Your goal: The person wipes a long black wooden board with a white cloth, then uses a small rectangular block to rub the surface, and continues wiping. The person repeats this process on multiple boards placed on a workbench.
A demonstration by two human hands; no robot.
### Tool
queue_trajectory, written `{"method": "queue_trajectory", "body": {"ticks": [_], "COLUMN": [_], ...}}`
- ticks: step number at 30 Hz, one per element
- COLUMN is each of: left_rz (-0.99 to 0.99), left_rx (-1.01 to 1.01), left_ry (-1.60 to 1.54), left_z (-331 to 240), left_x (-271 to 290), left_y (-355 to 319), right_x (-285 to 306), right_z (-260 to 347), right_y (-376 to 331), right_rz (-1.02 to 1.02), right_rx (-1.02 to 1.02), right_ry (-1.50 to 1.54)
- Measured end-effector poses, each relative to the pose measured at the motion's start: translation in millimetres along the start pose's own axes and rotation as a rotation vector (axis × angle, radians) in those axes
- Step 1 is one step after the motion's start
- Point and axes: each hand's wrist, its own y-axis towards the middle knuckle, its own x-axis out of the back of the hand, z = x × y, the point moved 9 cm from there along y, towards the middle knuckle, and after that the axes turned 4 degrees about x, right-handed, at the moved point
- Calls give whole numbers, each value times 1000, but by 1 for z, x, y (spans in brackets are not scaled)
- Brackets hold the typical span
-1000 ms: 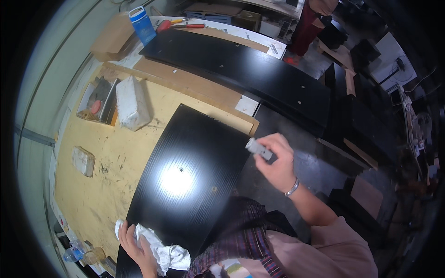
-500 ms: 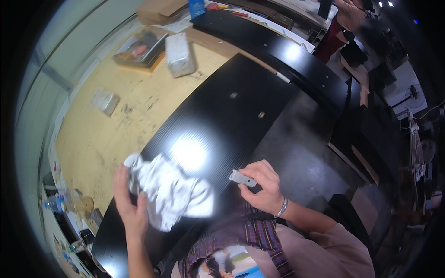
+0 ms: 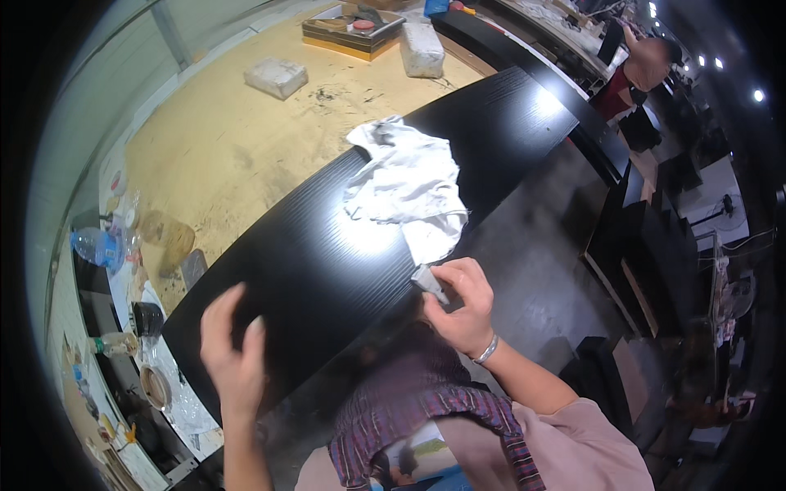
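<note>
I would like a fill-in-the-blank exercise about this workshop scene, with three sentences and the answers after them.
1. The white rag lies on the ____ panel.
2. The small grey block is held in the ____ hand.
3. The left hand lies flat on the panel and holds ____.

Missing words: black; right; nothing

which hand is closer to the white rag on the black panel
Right. The right hand pinches a small grey block at the panel's edge, just below the white rag. The left hand lies flat on the black panel, well away from it.
</note>
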Motion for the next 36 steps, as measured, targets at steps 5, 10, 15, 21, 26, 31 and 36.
{"method": "queue_trajectory", "body": {"ticks": [5, 10, 15, 21, 26, 31, 36], "left_rz": [188, 242, 187, 36, -158, -314, -577], "left_rx": [-464, -730, -663, -485, -59, 347, 563], "left_ry": [60, 197, -45, -70, 0, -74, -249], "left_z": [-92, -143, -125, -52, 52, 126, 149], "left_x": [-97, -169, -125, 23, 129, 176, 180], "left_y": [86, 120, 133, 92, -2, -129, -228], "right_x": [-13, -47, -84, -128, -162, -193, -218], "right_z": [19, 64, 124, 185, 230, 272, 308], "right_y": [-12, -25, -38, -63, -80, -102, -127], "right_rz": [56, 163, 282, 438, 532, 559, 705], "right_rx": [17, 64, 288, 630, 801, 898, 975], "right_ry": [-40, -11, 13, 32, 135, 208, 259]}}
